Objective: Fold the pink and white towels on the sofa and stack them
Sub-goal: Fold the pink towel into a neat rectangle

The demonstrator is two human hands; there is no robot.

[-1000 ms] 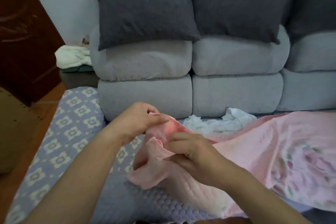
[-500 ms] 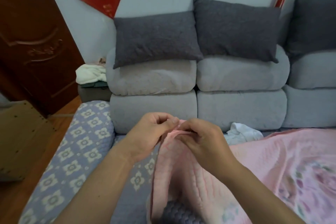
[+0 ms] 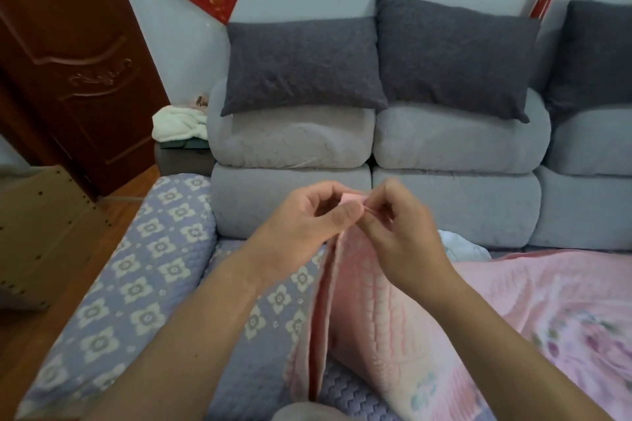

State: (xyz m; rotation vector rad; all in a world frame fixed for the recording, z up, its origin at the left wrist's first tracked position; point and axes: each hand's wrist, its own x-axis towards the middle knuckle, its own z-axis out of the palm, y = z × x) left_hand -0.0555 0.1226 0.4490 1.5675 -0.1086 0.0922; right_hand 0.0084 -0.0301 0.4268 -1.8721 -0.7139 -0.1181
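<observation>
A pink quilted towel (image 3: 383, 311) hangs from both my hands over the sofa seat and spreads to the right, where it shows a flower print. My left hand (image 3: 307, 219) pinches its top corner between thumb and fingers. Close beside it, my right hand (image 3: 400, 229) pinches the same top edge. The two hands almost touch. A white towel (image 3: 461, 246) lies crumpled on the seat behind my right hand, partly hidden by the pink one.
The grey sofa back (image 3: 455, 202) carries dark grey cushions (image 3: 304, 65). A lilac flowered cover (image 3: 136, 284) wraps the sofa arm and seat. White cloth (image 3: 178, 123) lies on a small stand at left, near a brown door (image 3: 68, 55) and a cardboard box (image 3: 41, 236).
Both hands have lifted the pink towel's corner higher and brought it together in front of me. The towel now hangs down in a vertical fold instead of lying bunched.
</observation>
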